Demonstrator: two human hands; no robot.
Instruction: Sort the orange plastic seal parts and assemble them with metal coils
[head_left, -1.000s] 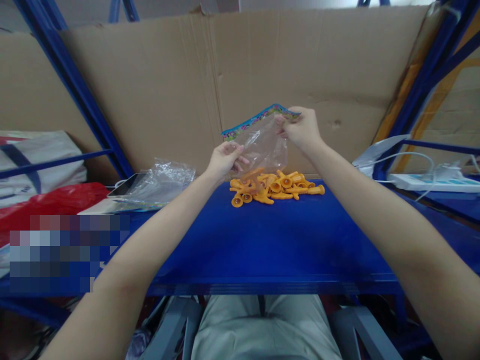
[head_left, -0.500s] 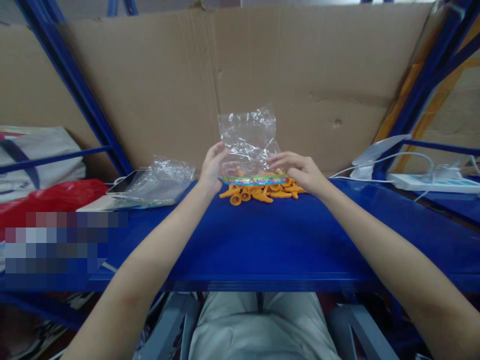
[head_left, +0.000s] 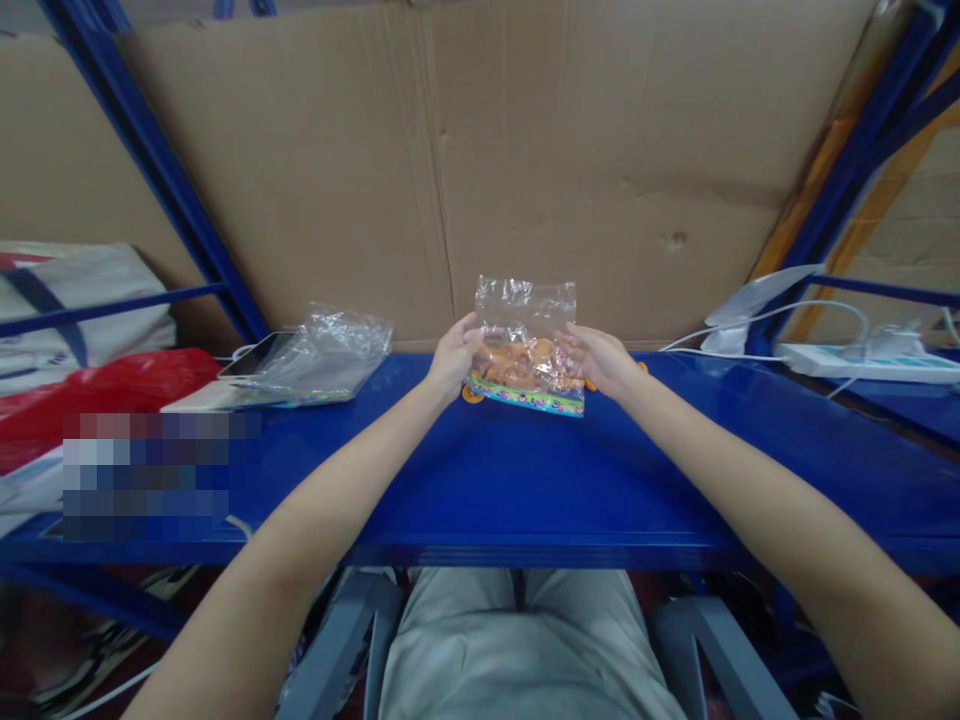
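The clear bag [head_left: 526,310], tilted up-edge before, now hangs lower over the orange pieces [head_left: 472,394] on the counter [head_left: 525,480], patterned band toward the person. Left hand [head_left: 454,358] and right hand [head_left: 602,358] each grip one side.

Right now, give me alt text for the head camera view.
Two bare hands hold a clear plastic bag with a colourful printed strip along its bottom, in front of small orange plastic pieces on a blue table. Behind stands a brown cardboard panel.
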